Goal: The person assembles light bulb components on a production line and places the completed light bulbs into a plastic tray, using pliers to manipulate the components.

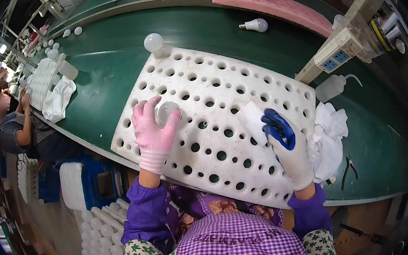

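My left hand (156, 131), in a pink knitted glove, has its fingers curled round a round white light bulb globe (168, 112) over the left half of a white foam board (222, 106) full of holes. On the right side of the board, my right hand (287, 143), in a white glove with blue coated fingertips, grips a flat white pad (253, 121). The pad slants toward the board's middle; I cannot tell its material. Another white bulb (153, 43) stands at the board's far left corner.
A bulb (255, 25) lies on the green bench (202, 29) before a pink foam strip (276, 7) holding bulbs. On the right are a squeeze bottle (331, 88), crumpled white cloth (328, 140), pliers (350, 172) and a socket post (336, 54). Another person (18, 123) sits at left.
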Demonstrator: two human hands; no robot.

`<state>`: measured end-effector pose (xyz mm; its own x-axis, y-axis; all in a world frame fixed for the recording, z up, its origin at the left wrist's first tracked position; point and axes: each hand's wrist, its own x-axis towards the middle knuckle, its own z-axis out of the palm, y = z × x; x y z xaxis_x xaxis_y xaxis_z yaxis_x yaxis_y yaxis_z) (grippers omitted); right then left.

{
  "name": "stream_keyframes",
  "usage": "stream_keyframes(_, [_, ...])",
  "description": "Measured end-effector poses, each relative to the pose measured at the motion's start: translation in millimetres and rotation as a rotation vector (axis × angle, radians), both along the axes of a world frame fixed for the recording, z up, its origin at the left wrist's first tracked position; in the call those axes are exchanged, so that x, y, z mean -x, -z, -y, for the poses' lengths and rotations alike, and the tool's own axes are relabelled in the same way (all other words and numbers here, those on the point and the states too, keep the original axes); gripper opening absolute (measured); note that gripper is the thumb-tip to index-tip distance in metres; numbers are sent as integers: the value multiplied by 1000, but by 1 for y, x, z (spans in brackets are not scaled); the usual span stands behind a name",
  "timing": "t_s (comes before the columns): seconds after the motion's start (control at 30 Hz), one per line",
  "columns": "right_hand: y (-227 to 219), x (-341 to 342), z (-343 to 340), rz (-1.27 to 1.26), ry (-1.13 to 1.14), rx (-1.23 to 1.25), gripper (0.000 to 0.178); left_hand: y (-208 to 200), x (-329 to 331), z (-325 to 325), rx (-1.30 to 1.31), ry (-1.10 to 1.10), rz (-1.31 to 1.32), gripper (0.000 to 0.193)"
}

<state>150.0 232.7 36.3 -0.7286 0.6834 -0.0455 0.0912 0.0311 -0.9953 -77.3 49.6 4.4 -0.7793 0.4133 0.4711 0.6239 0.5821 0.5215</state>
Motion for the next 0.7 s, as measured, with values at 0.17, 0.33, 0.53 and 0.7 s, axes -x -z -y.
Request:
stream_keyframes(0.17, [9,-51,-8,55,122,-103,42,-11,19,-24,-27,76,208,54])
stream_keyframes(0.33, [15,-79,-7,85,248,-132,45,-6,104,-89,73,-36,-46,71])
stream_keyframes(0.53, [0,-73,20,108,142,-174,43,-7,205,-109,390,-58,152,71])
stream_keyframes(0.7, [-9,-55,19,57,-23,56,47,-49,152,-117,-105,168,-40,61])
